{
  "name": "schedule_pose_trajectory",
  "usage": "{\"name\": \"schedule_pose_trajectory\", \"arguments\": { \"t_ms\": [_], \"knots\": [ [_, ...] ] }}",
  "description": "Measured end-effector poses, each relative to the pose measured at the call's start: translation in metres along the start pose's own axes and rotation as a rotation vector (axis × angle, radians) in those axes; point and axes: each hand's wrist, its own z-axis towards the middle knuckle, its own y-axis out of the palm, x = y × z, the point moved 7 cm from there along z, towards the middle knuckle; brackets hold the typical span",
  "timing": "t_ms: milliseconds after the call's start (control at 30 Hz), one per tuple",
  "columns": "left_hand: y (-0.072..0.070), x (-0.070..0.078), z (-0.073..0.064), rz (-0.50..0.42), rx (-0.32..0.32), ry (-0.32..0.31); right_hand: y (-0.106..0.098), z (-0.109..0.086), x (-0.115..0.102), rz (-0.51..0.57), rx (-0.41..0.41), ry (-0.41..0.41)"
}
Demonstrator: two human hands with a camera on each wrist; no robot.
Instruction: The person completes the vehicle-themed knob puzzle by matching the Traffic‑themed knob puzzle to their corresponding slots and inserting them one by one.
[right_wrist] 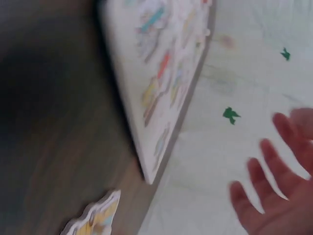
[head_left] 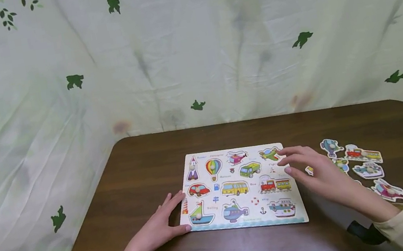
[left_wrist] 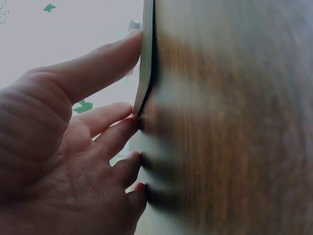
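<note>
A white picture puzzle board [head_left: 254,188] with vehicle pictures lies on the table. My left hand [head_left: 158,224] rests at its left edge, the thumb by the near corner; in the left wrist view the thumb and fingertips touch the board's edge [left_wrist: 146,58]. My right hand [head_left: 321,172] hovers over the board's right side, fingertips near the green plane [head_left: 269,155], holding nothing visible. In the right wrist view its fingers are loosely bent and apart from the board. Right of the board lie loose train [head_left: 362,154], helicopter [head_left: 390,190], ship [head_left: 368,170] and submarine [head_left: 331,147] pieces.
The dark wooden table [head_left: 143,162] has its far edge against a pale curtain [head_left: 205,53] with green leaf prints. More loose pieces lie partly hidden under the right hand and forearm. A dark wrist strap [head_left: 365,233] sits by the right sleeve.
</note>
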Motion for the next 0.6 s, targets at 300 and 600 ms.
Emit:
{"name": "schedule_pose_trajectory", "arguments": {
  "t_ms": [300,600],
  "knots": [
    [0.001,0.0,0.001,-0.007,-0.002,0.029,-0.032,-0.018,-0.003,-0.006,0.135,-0.029],
    [0.0,-0.001,0.0,-0.014,-0.002,0.037,-0.066,-0.042,0.013,-0.101,0.136,0.106]
  ]
}}
